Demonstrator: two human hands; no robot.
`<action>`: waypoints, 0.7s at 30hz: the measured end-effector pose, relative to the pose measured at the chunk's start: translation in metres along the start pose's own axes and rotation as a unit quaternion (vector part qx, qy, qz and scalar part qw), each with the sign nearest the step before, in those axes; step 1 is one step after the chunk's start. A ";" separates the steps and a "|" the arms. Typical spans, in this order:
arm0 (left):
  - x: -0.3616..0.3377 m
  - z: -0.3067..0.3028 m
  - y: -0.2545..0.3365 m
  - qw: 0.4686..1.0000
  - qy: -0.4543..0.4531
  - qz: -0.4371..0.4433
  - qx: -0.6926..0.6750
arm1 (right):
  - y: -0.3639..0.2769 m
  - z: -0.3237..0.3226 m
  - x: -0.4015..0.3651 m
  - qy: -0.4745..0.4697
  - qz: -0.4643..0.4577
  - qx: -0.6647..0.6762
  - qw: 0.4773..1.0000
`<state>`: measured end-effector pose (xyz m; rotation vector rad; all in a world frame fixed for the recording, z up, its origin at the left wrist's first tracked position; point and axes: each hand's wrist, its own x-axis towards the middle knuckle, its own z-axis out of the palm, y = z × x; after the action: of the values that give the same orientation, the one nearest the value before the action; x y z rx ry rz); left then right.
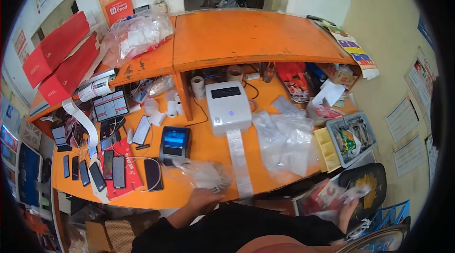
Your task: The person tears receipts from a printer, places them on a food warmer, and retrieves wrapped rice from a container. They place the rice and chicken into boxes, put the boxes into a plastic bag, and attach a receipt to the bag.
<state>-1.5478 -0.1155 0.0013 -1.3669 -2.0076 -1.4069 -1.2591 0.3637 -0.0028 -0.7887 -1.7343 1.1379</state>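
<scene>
Our left hand (204, 199) reaches forward, fingers curled over the near edge of a crinkled clear plastic bag (204, 174) at the front rim of the orange wooden desk (208, 149), six o'clock of the black card terminal (174, 143); how firmly it grips, we cannot tell. Our right hand (348, 211), low at four o'clock, clutches crumpled clear plastic wrap (354, 193)

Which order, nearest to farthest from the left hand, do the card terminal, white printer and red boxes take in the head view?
1. Card terminal: just beyond the left hand, slightly to its left on the desk.
2. White printer: mid-desk, farther back.
3. Red boxes: far left, up on the raised counter.
</scene>
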 end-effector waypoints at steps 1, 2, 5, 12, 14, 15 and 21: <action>0.021 -0.021 -0.007 0.995 0.049 0.066 0.056 | -0.004 0.007 0.022 -0.017 -0.088 -0.071 0.993; 0.043 -0.045 -0.011 0.991 0.065 0.112 0.040 | -0.041 0.029 0.052 0.010 -0.136 -0.129 0.982; 0.106 -0.105 -0.042 0.960 0.092 0.213 0.156 | -0.154 0.104 0.134 0.105 -0.109 -0.134 0.979; 0.269 -0.135 -0.169 0.906 0.254 0.074 0.330 | -0.323 0.297 0.310 -0.039 -0.189 0.056 0.980; 0.282 -0.129 -0.184 0.877 0.258 0.027 0.403 | -0.367 0.366 0.298 -0.053 -0.194 0.023 0.979; 0.279 -0.122 -0.184 0.859 0.247 0.005 0.448 | -0.370 0.392 0.316 -0.078 -0.200 -0.007 0.977; 0.280 -0.109 -0.217 0.785 0.312 0.055 0.532 | -0.337 0.484 0.326 -0.276 -0.299 -0.099 0.908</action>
<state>-1.8919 -0.0767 0.1331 -0.3964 -1.6888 -0.3512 -1.8457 0.3418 0.3289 0.0073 -2.3662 0.7978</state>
